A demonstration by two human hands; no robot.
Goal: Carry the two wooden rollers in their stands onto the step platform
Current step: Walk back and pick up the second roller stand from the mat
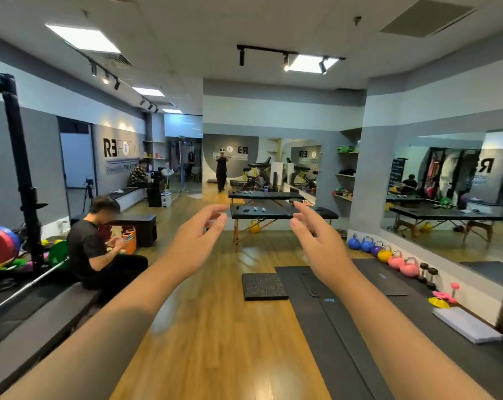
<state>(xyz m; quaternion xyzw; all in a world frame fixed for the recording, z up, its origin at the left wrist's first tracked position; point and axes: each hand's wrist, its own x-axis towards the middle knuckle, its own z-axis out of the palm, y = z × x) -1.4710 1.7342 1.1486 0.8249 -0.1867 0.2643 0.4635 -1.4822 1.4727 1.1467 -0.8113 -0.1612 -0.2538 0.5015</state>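
Observation:
My left hand and my right hand are stretched out in front of me at chest height, palms facing each other, fingers apart, holding nothing. No wooden rollers or stands are visible in this view. I cannot tell which object is the step platform; a small black speckled rubber block lies on the wooden floor below and between my hands.
A black massage table stands straight ahead with small items on it. A person sits on a low bench at left. Black mats cover the floor at right, with a row of coloured kettlebells along the mirrored wall.

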